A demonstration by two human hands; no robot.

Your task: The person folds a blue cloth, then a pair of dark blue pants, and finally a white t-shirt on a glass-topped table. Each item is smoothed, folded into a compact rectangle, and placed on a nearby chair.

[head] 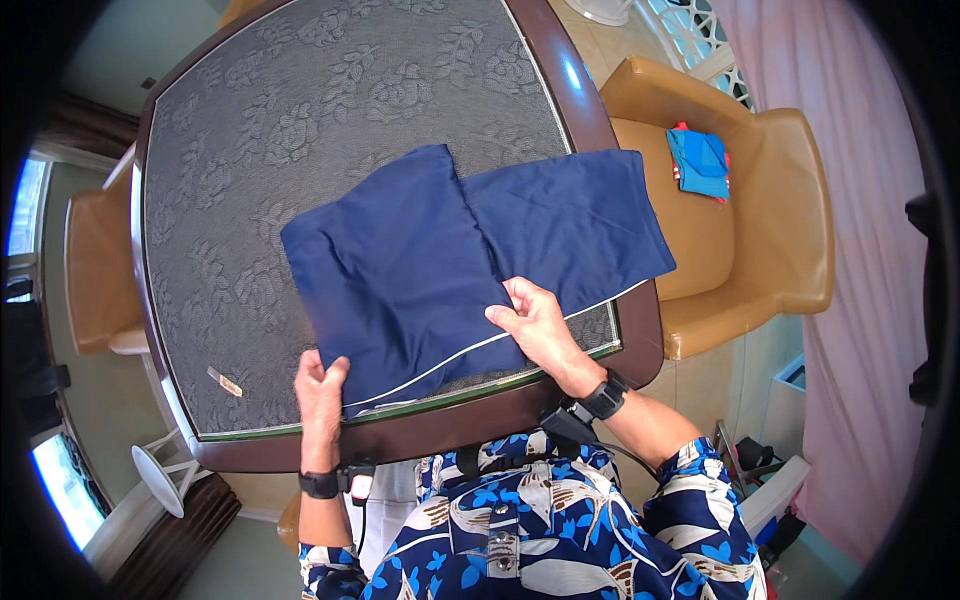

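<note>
A navy blue cloth garment (pixel 390 255) with thin white piping lies partly folded over on a dark table. Its right part (pixel 577 225) reaches past the table's right edge. My left hand (pixel 319 382) pinches the garment's near left corner between thumb and fingers. At the near edge of the fold, around the middle of the cloth, my right hand (pixel 529 311) grips the fabric with thumb and fingertips. Wrinkles run across the folded left part. Both wrists wear black straps with small devices.
The table top (pixel 300 97) has a dark floral cover under glass and a brown rim. A small label-like scrap (pixel 225 381) lies near its left edge. To the right, a tan armchair (pixel 780 210) holds folded blue and red cloth (pixel 699 161). Another tan chair (pixel 105 270) stands left.
</note>
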